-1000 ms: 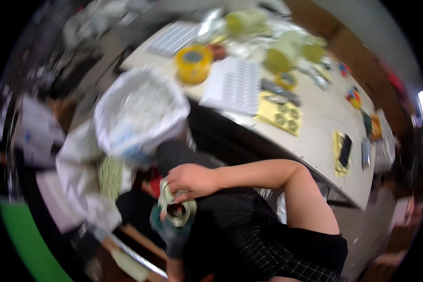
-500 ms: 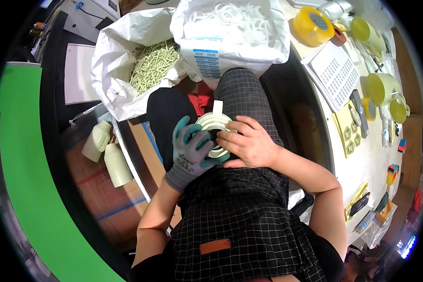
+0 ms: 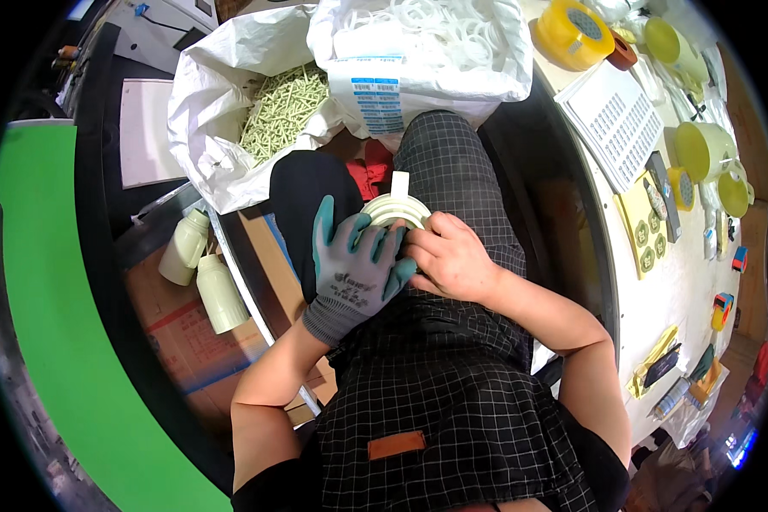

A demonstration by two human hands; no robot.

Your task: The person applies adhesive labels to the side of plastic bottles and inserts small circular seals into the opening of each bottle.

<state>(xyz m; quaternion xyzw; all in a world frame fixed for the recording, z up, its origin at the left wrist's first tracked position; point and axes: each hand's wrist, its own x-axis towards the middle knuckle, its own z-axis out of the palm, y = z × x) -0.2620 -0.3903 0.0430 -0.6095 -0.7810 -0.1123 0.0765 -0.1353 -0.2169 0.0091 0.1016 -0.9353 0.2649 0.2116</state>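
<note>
Both hands grip one white ridged ring on the person's lap: the gloved left hand wraps its left side, the bare right hand closes on its right edge. Farther off, a white bag of rings sits left of the counter.

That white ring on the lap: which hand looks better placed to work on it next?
Probably the right hand: bare, its fingertips curl onto the white ring's rim. The gloved left hand lies flat, steadying it.
</note>
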